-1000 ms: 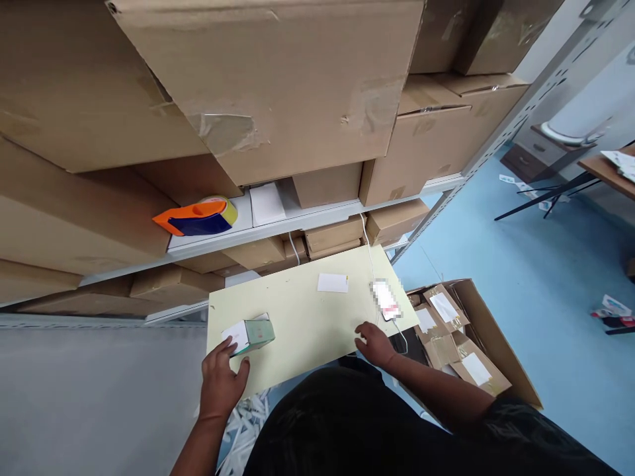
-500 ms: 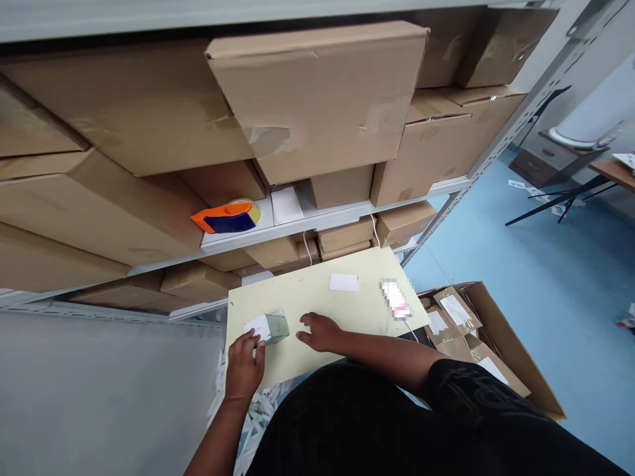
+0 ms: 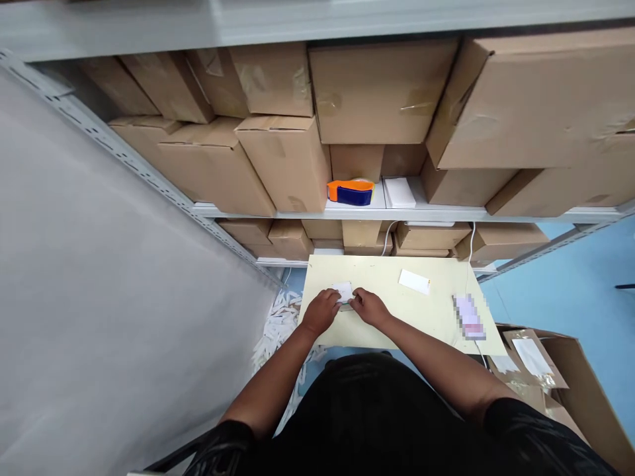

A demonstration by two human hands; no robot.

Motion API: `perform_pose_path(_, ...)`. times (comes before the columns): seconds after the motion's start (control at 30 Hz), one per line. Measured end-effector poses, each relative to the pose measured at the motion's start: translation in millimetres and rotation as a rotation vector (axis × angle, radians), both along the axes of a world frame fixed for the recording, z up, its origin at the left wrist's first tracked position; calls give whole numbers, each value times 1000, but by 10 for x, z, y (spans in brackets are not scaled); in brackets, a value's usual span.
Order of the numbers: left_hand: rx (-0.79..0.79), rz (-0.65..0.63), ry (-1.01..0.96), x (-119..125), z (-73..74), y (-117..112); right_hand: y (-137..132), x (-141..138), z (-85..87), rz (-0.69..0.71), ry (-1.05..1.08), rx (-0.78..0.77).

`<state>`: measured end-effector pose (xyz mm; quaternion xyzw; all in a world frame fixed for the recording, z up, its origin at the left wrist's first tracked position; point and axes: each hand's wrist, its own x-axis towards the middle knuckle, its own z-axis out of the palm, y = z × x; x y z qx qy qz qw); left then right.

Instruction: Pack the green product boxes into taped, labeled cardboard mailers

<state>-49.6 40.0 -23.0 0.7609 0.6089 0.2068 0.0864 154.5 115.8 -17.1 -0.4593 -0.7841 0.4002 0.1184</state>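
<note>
A small white and green box (image 3: 342, 291) sits on the cream tabletop (image 3: 377, 337), toward its left side. My left hand (image 3: 322, 309) grips the box's left side, fingers bent over its edge. On the opposite side, my right hand (image 3: 368, 307) has its thumb and fingers closed at the right edge of the box. Both hands partly cover the box, so only its pale top and a strip of the near side show. To the right lies a white slip of paper (image 3: 415, 281), touched by neither hand.
A blurred-out device (image 3: 469, 316) with a cable lies at the table's right. Behind stands a shelf of cardboard boxes (image 3: 280, 162), with an orange and blue tape dispenser (image 3: 351, 192) and a white stack (image 3: 399, 193). Paper scraps (image 3: 278, 327) cover the floor left; an open carton (image 3: 585, 380) stands right.
My right hand has come to the box and closed on its right edge. The box has been turned, its white face now up. My view has swung left.
</note>
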Motion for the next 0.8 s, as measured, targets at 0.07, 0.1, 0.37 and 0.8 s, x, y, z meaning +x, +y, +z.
perform_pose_path(0.07, 8, -28, 35, -36, -33, -4, -26, -18, 1, 10, -36, 24)
perform_pose_path(0.1, 15, -42, 57, -45, -49, -4, -35, -26, 4, 20, -60, 41)
perform_pose_path(0.37, 66, -112, 183, -102, -38, 25, -59, -37, 51, 142, -306, 255)
perform_pose_path(0.8, -41, -4, 58, 4, 43, -15, 20, 38, -16, -16, 8, -46)
